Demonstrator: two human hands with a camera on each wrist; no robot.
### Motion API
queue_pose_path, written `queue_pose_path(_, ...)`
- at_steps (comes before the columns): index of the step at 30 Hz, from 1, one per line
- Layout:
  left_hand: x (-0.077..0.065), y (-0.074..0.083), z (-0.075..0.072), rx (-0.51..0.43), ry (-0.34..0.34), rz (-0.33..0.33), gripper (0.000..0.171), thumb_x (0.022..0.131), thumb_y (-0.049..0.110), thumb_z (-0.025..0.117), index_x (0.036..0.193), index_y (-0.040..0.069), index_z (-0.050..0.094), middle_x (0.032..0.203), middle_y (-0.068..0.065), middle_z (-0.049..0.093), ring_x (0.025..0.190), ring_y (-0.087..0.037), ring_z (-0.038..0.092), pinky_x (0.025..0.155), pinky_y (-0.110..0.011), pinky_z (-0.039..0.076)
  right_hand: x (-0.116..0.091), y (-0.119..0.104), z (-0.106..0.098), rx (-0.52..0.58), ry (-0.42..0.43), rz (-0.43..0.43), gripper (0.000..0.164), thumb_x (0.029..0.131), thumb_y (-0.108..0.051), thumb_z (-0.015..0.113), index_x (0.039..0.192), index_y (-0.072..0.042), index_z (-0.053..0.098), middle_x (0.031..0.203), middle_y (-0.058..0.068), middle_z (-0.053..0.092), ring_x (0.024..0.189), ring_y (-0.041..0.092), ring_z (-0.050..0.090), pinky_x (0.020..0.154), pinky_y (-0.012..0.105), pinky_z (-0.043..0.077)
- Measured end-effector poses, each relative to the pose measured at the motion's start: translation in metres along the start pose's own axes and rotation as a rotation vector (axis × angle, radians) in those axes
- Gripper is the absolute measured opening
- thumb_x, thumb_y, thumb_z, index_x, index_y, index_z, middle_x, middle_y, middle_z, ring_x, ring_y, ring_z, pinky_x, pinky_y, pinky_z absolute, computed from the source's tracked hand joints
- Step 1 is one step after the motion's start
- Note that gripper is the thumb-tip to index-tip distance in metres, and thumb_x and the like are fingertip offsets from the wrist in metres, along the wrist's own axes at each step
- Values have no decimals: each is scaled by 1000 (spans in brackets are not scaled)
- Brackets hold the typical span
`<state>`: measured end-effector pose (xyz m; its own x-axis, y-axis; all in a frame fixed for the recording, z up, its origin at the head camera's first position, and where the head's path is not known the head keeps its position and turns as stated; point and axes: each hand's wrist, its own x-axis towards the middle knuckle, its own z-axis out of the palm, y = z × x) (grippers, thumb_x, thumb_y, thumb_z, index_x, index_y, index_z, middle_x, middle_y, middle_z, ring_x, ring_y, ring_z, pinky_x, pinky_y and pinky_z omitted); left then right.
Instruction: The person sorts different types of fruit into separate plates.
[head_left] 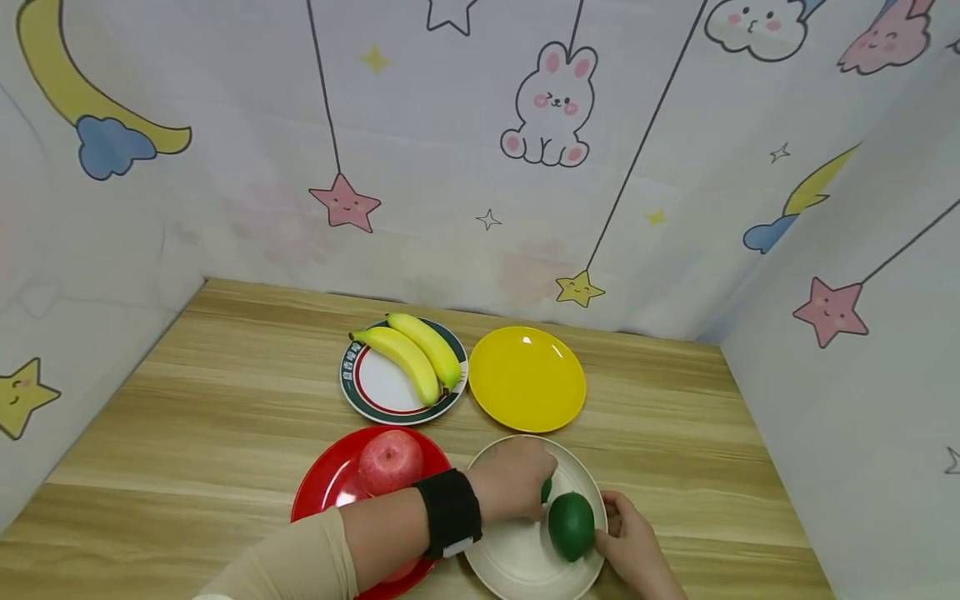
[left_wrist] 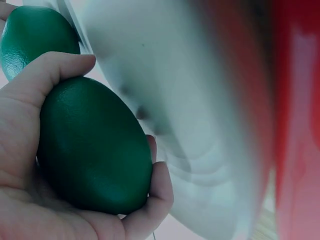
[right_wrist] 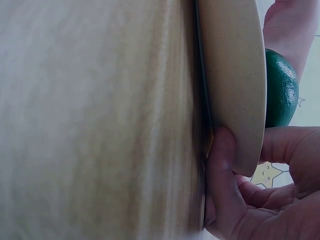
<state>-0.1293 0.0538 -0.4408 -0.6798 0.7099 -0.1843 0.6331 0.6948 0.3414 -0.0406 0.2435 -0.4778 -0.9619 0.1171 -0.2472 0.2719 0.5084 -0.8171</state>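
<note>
My left hand (head_left: 513, 479) reaches over the cream plate (head_left: 513, 554) and grips a dark green, egg-shaped fruit (left_wrist: 95, 147). Its thumb and fingers wrap around the fruit in the left wrist view; in the head view the hand hides most of it. A second green fruit (head_left: 572, 527) lies on the plate's right side. At the right edge of the plate, my right hand (head_left: 633, 546) pinches the rim. The right wrist view shows one finger against the underside of the plate and the thumb (right_wrist: 280, 145) at the rim, near the second green fruit.
Left of the cream plate, under my left forearm, is a red plate (head_left: 318, 483) with a pinkish round fruit (head_left: 390, 461). Behind stand a patterned plate (head_left: 378, 383) with two bananas (head_left: 405, 358) and a bare yellow plate (head_left: 527, 379). Patterned cloth walls (head_left: 450, 150) enclose the wooden table (head_left: 675, 417).
</note>
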Motion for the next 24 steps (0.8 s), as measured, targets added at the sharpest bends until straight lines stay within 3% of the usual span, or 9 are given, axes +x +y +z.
queue_pose_path(16, 1, 1, 2, 20, -10, 26, 33, 66, 37, 84, 88, 23, 65, 72, 9, 52, 73, -10, 45, 67, -22, 39, 2, 1, 1, 10, -3, 7, 50, 73, 12, 58, 122, 11, 48, 100, 16, 61, 79, 17, 61, 63, 24, 53)
queue_pose_path(24, 3, 1, -4, 0, -19, 41, 60, 62, 42, 86, 115, 27, 61, 100, 9, 58, 89, -12, 47, 78, -27, 42, -1, -6, -1, -12, -17, 23, 49, 74, 11, 58, 123, 11, 48, 102, 16, 60, 82, 19, 61, 64, 27, 54)
